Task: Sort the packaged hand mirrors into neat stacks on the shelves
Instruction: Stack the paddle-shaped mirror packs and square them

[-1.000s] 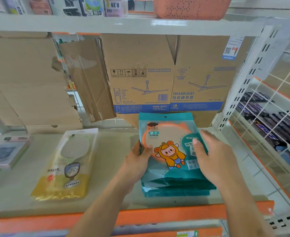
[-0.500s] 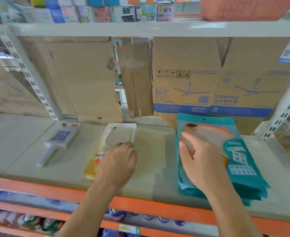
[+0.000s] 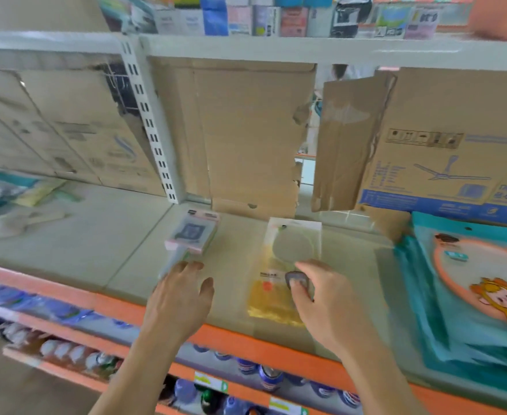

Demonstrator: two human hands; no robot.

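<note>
Shelf: the beige shelf board (image 3: 96, 250) with its orange front edge runs across your view from 9 to 3 o'clock, and every pack named here lies on it.
Cardboard: brown boxes stand along the back from 10 to 2 o'clock. The one at 2 o'clock, the fan box (image 3: 455, 145), has a ceiling fan printed on it and a blue band.
Teal stack: the teal mirror packs (image 3: 443, 310) lie piled flat at 4 o'clock. The top one shows a round orange-rimmed mirror and a cartoon figure, and the lower edges of the pile are fanned out unevenly.
Right hand: your right hand (image 3: 327, 307) is at 5 o'clock over the lower half of the yellow mirror pack (image 3: 271, 298). Its fingers are curved and slightly apart, with the thumb tip on the dark oval label. You cannot tell whether it pinches the pack.
Left hand: your left hand (image 3: 180, 301) is at 7 o'clock, palm down with the fingers loosely spread. The fingertips are at the near end of the pink mirror pack (image 3: 192, 233), but contact is unclear.
Yellow mirror pack: it lies flat at 6 o'clock, between the pink pack and the teal stack and apart from both.
Pink mirror pack: it lies at 8 o'clock, its handle end towards you.
</note>
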